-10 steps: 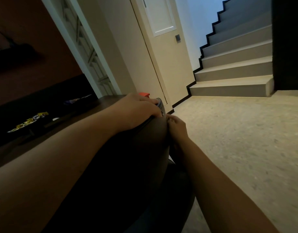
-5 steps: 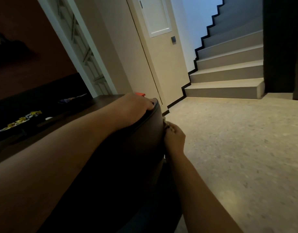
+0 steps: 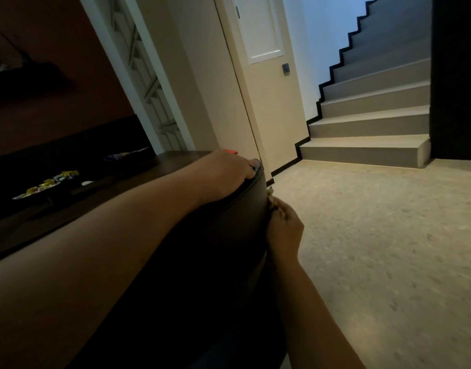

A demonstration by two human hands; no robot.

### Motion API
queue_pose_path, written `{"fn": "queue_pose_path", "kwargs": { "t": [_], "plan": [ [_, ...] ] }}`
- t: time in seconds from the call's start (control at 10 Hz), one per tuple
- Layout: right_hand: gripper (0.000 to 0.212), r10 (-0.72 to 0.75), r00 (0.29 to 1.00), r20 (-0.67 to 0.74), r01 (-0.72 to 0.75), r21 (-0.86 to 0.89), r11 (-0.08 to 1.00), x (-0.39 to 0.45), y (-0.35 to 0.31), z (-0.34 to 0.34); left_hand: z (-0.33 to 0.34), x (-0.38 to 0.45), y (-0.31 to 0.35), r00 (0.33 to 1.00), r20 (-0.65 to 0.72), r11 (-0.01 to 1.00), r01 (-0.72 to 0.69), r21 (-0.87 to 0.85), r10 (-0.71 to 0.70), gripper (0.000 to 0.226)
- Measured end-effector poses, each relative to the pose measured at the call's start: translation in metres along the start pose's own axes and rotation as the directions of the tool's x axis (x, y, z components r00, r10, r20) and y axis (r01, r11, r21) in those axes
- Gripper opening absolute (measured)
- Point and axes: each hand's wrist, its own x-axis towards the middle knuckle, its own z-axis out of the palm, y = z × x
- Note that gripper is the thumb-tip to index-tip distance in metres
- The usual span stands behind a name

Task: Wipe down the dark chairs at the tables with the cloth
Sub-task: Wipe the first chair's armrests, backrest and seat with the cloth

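Left hand [image 3: 223, 174] clamps the top edge of the dark chair [image 3: 202, 257] backrest. Right hand [image 3: 283, 235] presses a bunched cloth [image 3: 275, 203] against its side edge. Open floor [image 3: 375, 249] lies rightward, reaching the stairs [image 3: 367, 150].

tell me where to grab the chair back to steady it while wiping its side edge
Grip the rounded top rim of the chair back, coming down from above, as the left hand does with its fingers curled over the far corner. The rim is narrow enough to wrap. That leaves the side edge free for the right hand pressing the cloth there.
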Motion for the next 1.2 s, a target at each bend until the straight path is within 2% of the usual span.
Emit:
{"fn": "queue_pose_path", "kwargs": {
  "t": [0.1,0.2,0.3,0.4,0.5,0.6,0.7,0.8,0.9,1.0,1.1,1.2],
  "plan": [
    [0.031,0.277,0.961,0.027,-0.276,-0.019,0.961,0.000,0.024,-0.007,0.000,0.001,-0.002,0.999,0.030,1.000,0.020,-0.016,-0.019,0.043],
    [0.030,0.201,0.979,0.004,-0.201,-0.021,0.979,-0.003,0.005,-0.005,0.000,0.001,-0.002,0.998,0.036,0.996,0.061,-0.066,-0.059,0.043],
    [0.029,-0.146,0.989,0.003,0.145,0.089,0.985,-0.018,-0.040,0.002,0.001,-0.001,0.000,0.996,0.007,0.983,0.092,-0.156,-0.092,0.040],
    [0.035,-0.372,0.928,-0.009,0.367,0.178,0.913,-0.033,-0.064,0.007,0.002,0.000,0.004,0.987,-0.020,0.945,0.149,-0.290,-0.162,0.039],
    [0.034,-0.279,0.959,-0.057,0.284,0.150,0.947,-0.031,-0.045,0.005,0.001,-0.002,-0.001,0.986,-0.032,0.956,0.153,-0.252,-0.166,0.037],
    [0.033,0.005,0.996,-0.088,0.001,0.071,0.997,-0.030,-0.004,-0.003,0.011,0.010,-0.009,0.980,-0.046,0.932,0.169,-0.319,-0.194,0.037],
    [0.035,0.173,0.983,-0.062,-0.170,0.048,0.984,-0.026,0.004,-0.007,0.013,0.016,-0.013,0.977,0.005,0.889,0.198,-0.413,-0.215,0.038],
    [0.032,0.061,0.997,-0.054,-0.055,0.111,0.992,-0.030,-0.031,-0.002,0.014,0.016,-0.012,0.978,0.019,0.889,0.195,-0.413,-0.206,0.038],
    [0.035,-0.199,0.978,-0.054,0.206,0.215,0.955,-0.047,-0.061,0.007,0.015,0.015,-0.012,0.980,0.015,0.889,0.188,-0.418,-0.200,0.038],
    [0.036,-0.269,0.959,-0.090,0.282,0.221,0.933,-0.054,-0.052,0.006,0.014,0.008,-0.010,0.978,0.019,0.874,0.194,-0.446,-0.208,0.038],
    [0.029,-0.085,0.988,-0.129,0.103,0.138,0.985,-0.054,-0.011,-0.003,0.013,0.012,-0.010,0.979,0.028,0.869,0.191,-0.458,-0.200,0.039],
    [0.033,0.155,0.985,-0.079,-0.149,0.077,0.986,-0.052,0.021,-0.011,0.014,0.014,-0.011,0.981,0.022,0.874,0.184,-0.451,-0.195,0.040]
  ]
}}
